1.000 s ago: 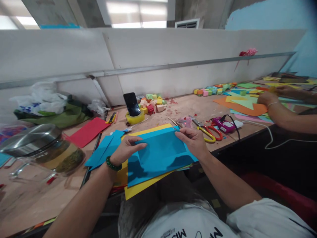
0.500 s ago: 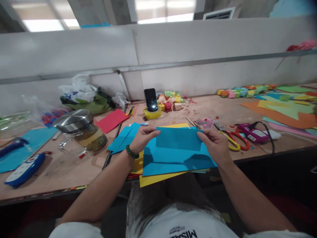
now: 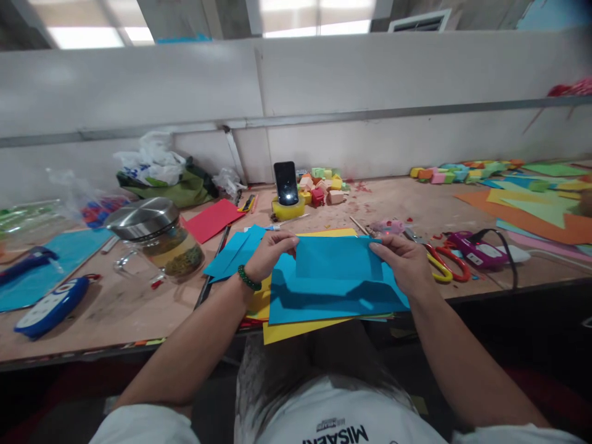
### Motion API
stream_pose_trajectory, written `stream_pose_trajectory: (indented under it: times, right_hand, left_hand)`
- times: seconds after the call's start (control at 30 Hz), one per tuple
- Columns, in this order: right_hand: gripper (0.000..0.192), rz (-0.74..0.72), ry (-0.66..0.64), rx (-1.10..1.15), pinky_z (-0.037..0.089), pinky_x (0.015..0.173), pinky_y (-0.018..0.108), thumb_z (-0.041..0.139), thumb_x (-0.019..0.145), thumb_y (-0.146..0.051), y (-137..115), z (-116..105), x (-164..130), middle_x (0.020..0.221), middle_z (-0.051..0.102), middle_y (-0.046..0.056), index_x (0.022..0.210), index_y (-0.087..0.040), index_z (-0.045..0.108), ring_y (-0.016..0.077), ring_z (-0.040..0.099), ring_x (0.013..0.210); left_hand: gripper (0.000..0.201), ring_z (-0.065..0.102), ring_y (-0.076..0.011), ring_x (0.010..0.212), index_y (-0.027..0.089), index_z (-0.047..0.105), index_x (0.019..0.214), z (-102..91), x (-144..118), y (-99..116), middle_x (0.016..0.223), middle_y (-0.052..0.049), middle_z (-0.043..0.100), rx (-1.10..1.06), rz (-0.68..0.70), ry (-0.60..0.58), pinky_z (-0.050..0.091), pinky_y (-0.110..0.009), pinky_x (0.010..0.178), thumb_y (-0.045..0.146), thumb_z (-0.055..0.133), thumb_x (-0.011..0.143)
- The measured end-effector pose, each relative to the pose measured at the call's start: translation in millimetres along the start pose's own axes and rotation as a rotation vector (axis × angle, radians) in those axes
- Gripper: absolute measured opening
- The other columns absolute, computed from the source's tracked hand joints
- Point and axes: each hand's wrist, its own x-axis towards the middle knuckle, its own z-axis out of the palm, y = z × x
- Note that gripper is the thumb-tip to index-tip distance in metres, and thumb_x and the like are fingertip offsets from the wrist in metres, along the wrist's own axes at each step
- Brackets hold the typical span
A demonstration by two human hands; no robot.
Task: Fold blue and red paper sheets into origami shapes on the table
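- My two hands are apart from each other, and each one is closed on a flat, rectangular piece of bright blue paper [image 3: 338,259] stretched between them.
- My left hand [image 3: 268,258], with a green beaded bracelet [image 3: 250,279] at its wrist, pinches this piece near its upper left corner.
- My right hand [image 3: 403,264] pinches near the upper right corner, with the thumb lying on the side which faces me.
- The piece is in front of my body, above a larger blue sheet [image 3: 319,313], on which it and my hands throw dark shadows. If its lower edge touches that sheet, I cannot tell.
- Under the larger sheet a yellow sheet [image 3: 287,333] comes out toward me.
- I judge the piece very light and rather stiff, like thin card; it looks flat between my hands.
- It should not be slippery, but hard pressing could crease it, so the corners seem to me the good place to hold, with thumb and finger only.
- Smaller blue papers [image 3: 231,254] lie to the left of my left hand; scissors with yellow and red handles [image 3: 448,272] lie just beside my right hand.
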Motion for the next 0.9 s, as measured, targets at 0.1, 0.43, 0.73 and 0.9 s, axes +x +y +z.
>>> stream_pose_trajectory:
  times: [0.1,0.43,0.73,0.9]
  right_hand:
    - [0.028,-0.094,-0.040,-0.141,0.045,0.051,0.028,0.070,0.074,-0.048,1,0,2,0.062,0.059,-0.001,0.077,-0.020,0.068,0.0132,0.051,0.053]
    - [0.016,-0.904,-0.274,-0.876,0.049,0.072,0.032,0.053,0.093,-0.022,-18,20,6,0.081,0.073,0.005,0.093,-0.020,0.069,0.0203,0.064,0.079]
    - [0.022,-1.169,-0.544,-0.981,0.048,0.082,0.035,0.050,0.092,-0.011,-27,37,10,0.104,0.071,0.008,0.094,-0.020,0.071,0.0210,0.059,0.092]
    - [0.028,-1.186,-0.499,-1.029,0.049,0.086,0.040,0.047,0.093,-0.011,-23,45,10,0.113,0.068,0.012,0.111,-0.018,0.067,0.0237,0.058,0.099]
  left_hand:
    - [0.047,0.036,-0.0086,0.049,0.018,0.048,0.047,1.1,0,-1,0.048,0.004,0.038,0.080,-0.031,-0.062,0.035,-0.025,0.049,0.051,0.071,0.070]
    - [0.039,0.062,-0.0188,0.069,0.017,0.076,0.078,14.2,-12,4,0.078,-0.011,0.071,0.344,0.316,-0.114,0.048,-0.031,0.067,0.054,0.064,0.079]
    - [0.052,0.055,-0.0146,0.064,0.018,0.069,0.113,7.7,-3,-9,0.076,-0.001,0.067,0.203,-0.092,-0.430,0.044,-0.025,0.060,0.054,0.067,0.076]
    - [0.040,0.061,-0.0196,0.080,0.020,0.071,0.103,10.1,-3,-7,0.079,0.000,0.068,0.142,-0.058,-0.381,0.051,-0.030,0.074,0.052,0.065,0.079]
